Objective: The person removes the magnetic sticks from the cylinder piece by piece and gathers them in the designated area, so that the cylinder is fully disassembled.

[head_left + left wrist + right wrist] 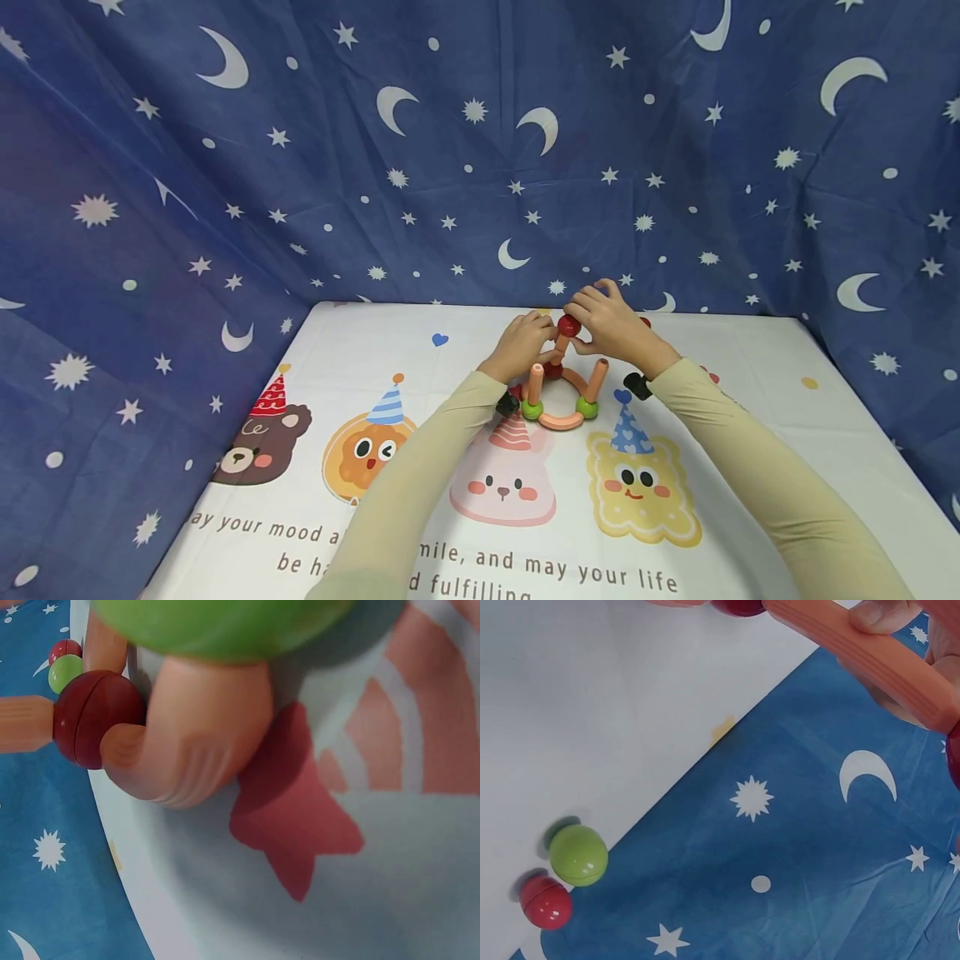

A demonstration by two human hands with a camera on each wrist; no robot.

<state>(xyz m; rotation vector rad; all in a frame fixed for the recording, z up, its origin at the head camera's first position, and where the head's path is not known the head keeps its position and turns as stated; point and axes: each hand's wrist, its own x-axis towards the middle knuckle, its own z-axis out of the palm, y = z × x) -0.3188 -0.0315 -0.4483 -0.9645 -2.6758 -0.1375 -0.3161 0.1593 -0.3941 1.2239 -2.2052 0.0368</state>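
We see the left hand (522, 343) pinching the upright orange stick (560, 348) between thumb and fingers, while the right hand (611, 325) grips the top red ball (569, 325) at its upper end. The stick rises from a lower red ball (552, 371) at the back of a ring of curved orange pieces (561, 423) on the white cloth (780, 400). Nearer us, two front sticks (597, 381) stand on green balls (532, 410), in front of the hands' work. A loose green ball (578, 855) and a loose red ball (546, 902) lie side by side near the cloth's far edge; from the head view, the right hand and wrist mostly hide them. We also find the sleeves (427, 492) covering parts of the printed lettering, with a blue starry backdrop (450, 279) behind
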